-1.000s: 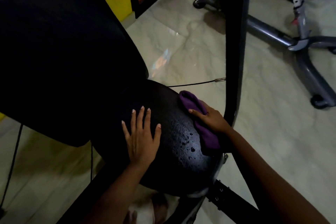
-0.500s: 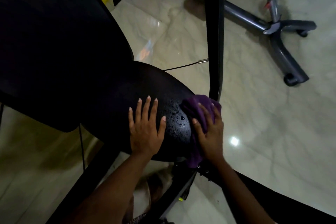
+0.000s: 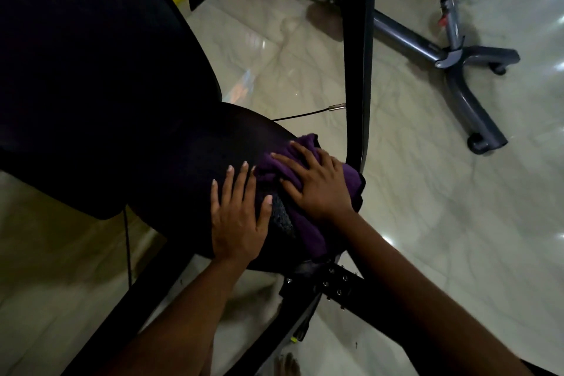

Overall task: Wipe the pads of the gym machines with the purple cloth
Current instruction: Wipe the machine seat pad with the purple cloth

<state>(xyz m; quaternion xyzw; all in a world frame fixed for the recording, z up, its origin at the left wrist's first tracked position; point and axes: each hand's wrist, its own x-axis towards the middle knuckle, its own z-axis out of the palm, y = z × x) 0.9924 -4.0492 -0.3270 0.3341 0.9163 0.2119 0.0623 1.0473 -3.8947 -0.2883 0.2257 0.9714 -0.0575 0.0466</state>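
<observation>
The pale marble floor (image 3: 427, 223) lies all round. Up and to the left of both hands looms the big dark back pad (image 3: 91, 55), and beneath its lower edge sits the rounded seat pad (image 3: 195, 168), directly under the palms. A black frame post (image 3: 355, 55) rises just beyond the right grip, with a grey chair base (image 3: 457, 70) well apart behind it. A thin cable (image 3: 305, 114) runs past the far rim of the seat pad.

The purple cloth (image 3: 309, 233) lies bunched on the right shoulder of the seat pad, under the right hand (image 3: 317, 186). Its long axis runs from beyond the fingertips back along the pad's edge toward the wrist. That grip is wide: fingers spread and flat on the fabric, pressing rather than closing round it. The left hand (image 3: 241, 217) is equally flat and holds nothing; it rests on bare pad just left of the cloth, its thumb near the fabric's edge — whether they touch I cannot tell.

The move in hand looks like a wiping stroke. Most of the uncovered pad lies left of and beyond the right grip, toward the back pad, so the right hand is the one placed to sweep the cloth that way, and the bracing left hand sits in that path.
</observation>
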